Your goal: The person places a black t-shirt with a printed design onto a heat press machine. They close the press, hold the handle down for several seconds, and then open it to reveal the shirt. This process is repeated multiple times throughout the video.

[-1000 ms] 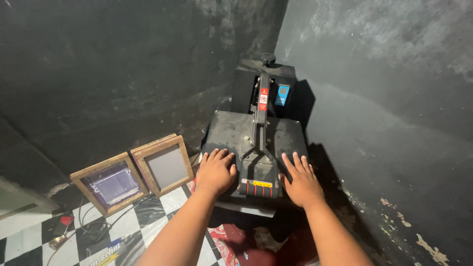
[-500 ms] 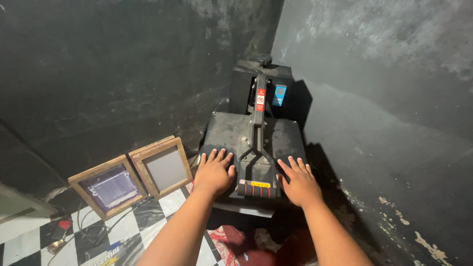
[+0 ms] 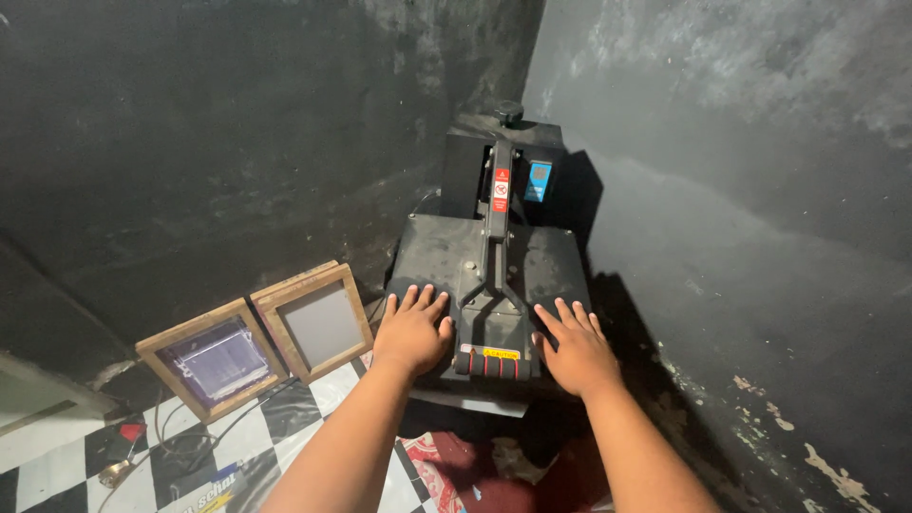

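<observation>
While both hands' fingers lie spread flat, left hand [image 3: 411, 332] and right hand [image 3: 573, 349] press the heat press [image 3: 437, 261].

My bare left hand [image 3: 411, 332] and bare right hand [image 3: 573, 350] reach into view on two long, slim forearms with no sleeves, gloves, watch, rings or bracelets, each hand showing five plain fingers with short, unpainted nails.

Dark, rough grey walls [image 3: 190, 142] meeting in a corner, patchy and peeling low down. Black-and-white checkered floor [image 3: 57, 465] left of the fingers. Two wooden frames [image 3: 256, 332] leaning on the wall there. Dim light.
</observation>
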